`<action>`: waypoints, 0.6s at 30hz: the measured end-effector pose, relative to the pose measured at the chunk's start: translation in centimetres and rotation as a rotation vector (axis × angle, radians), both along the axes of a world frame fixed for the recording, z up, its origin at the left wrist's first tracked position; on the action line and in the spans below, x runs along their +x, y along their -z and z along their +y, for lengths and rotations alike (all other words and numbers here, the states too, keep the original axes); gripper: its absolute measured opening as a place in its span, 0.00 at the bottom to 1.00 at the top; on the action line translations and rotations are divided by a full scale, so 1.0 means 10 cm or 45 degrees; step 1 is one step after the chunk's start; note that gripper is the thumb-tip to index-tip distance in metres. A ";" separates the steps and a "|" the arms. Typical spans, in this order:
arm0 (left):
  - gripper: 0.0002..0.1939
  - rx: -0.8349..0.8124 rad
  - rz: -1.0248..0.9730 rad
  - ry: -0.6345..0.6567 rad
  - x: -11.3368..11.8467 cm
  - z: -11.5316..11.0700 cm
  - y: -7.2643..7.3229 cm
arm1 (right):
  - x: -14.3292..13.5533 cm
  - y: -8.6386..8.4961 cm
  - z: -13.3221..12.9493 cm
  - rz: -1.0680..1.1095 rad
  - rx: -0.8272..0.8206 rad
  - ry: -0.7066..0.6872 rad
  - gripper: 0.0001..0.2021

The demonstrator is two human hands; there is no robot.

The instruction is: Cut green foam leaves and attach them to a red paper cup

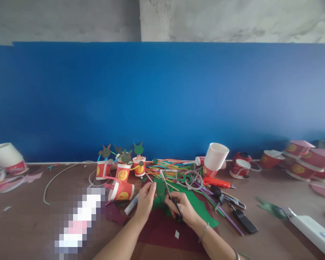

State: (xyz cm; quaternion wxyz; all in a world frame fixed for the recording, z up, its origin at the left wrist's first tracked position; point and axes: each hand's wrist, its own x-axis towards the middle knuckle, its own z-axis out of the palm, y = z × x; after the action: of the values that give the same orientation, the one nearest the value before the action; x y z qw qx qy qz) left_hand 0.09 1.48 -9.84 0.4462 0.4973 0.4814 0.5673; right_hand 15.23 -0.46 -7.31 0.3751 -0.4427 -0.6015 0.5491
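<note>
My left hand (146, 200) pinches the edge of a small dark green paper circle (159, 186). In my right hand (183, 206) is a pair of scissors (168, 191), its fingers closed round the black handles. The blades point up and away, beside the right edge of the circle. Below both hands lie a sheet of green paper (198, 202) and a dark red sheet (157, 231). A glue stick (131, 204) rests just left of my left hand. Red paper cups (122, 174) with green and brown animal-head cutouts (138, 148) stand beyond it.
Many coloured sticks (170, 166) lie along the wall. A stack of white cups (215, 159), an orange utility knife (218, 182) and keys (219, 195) are at the right. Further right sit stacked red cups (300, 169) and a white device (311, 231). A pixelated patch covers something at left.
</note>
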 end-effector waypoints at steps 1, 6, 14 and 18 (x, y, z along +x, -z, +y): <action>0.21 -0.001 0.003 0.000 0.00 0.00 0.00 | 0.00 0.00 0.00 -0.002 -0.007 -0.003 0.15; 0.21 0.015 0.065 0.060 -0.01 0.00 -0.02 | 0.00 -0.01 -0.01 0.021 -0.006 -0.015 0.16; 0.23 -0.015 0.042 0.043 0.00 -0.01 -0.03 | 0.01 -0.01 0.00 0.021 -0.011 -0.032 0.16; 0.23 -0.021 0.037 0.027 0.00 -0.01 -0.02 | 0.01 0.00 0.00 0.026 -0.022 -0.023 0.16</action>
State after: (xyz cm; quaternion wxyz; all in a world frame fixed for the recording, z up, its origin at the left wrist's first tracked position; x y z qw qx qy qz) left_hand 0.06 1.43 -9.68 0.4493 0.5068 0.4871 0.5514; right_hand 15.31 -0.45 -7.26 0.3722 -0.4349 -0.5969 0.5621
